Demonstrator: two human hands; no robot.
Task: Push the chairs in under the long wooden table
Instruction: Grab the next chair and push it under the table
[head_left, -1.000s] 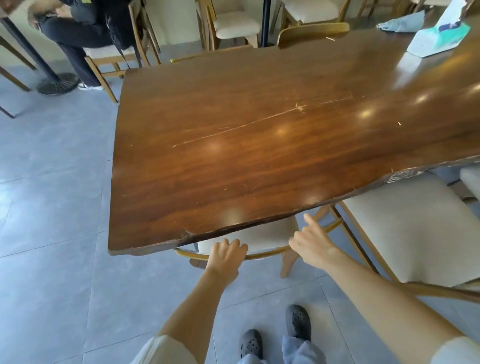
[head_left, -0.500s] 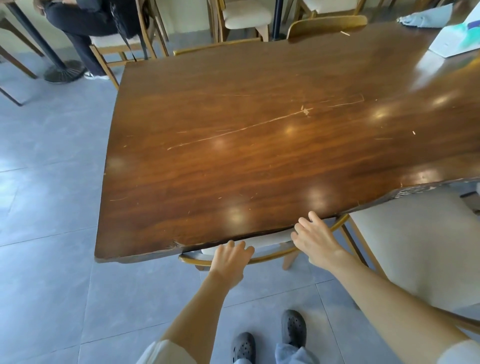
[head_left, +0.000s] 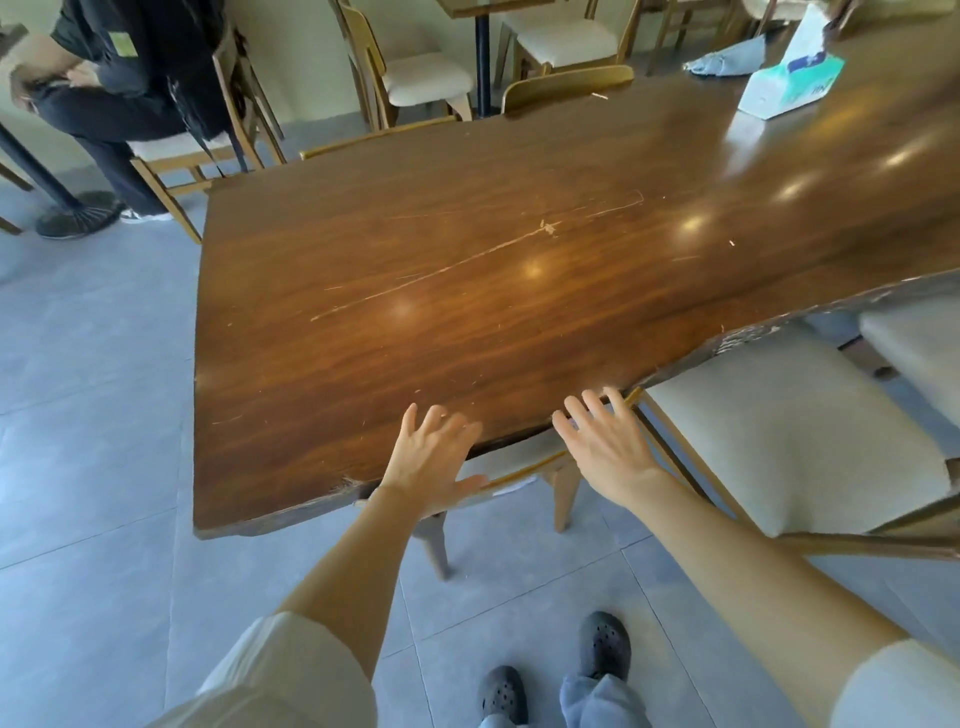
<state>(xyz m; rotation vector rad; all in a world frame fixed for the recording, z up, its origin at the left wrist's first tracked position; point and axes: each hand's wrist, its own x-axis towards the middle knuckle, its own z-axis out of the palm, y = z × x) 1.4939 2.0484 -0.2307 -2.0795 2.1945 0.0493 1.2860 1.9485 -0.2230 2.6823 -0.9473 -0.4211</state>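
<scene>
The long dark wooden table (head_left: 519, 270) fills the middle of the view. A wooden chair (head_left: 563, 488) with a pale seat sits tucked under its near edge; only the curved back rail and two legs show. My left hand (head_left: 431, 462) hovers open over that rail, fingers spread. My right hand (head_left: 608, 441) is open too, just above the rail by the table edge. A second chair (head_left: 789, 431) with a pale cushion stands out from the table on the right. A third pale seat (head_left: 919, 343) shows at the far right.
Two chair backs (head_left: 566, 85) rise along the far edge. A tissue box (head_left: 789, 83) and a grey cloth (head_left: 727, 62) lie on the far right of the tabletop. A seated person (head_left: 114, 88) is at the back left beside a pedestal table base (head_left: 78, 218). Grey tiled floor (head_left: 93, 415) lies to the left.
Both hands have let go of the chair's back rail and lifted with fingers spread. The chair has slid farther under the table.
</scene>
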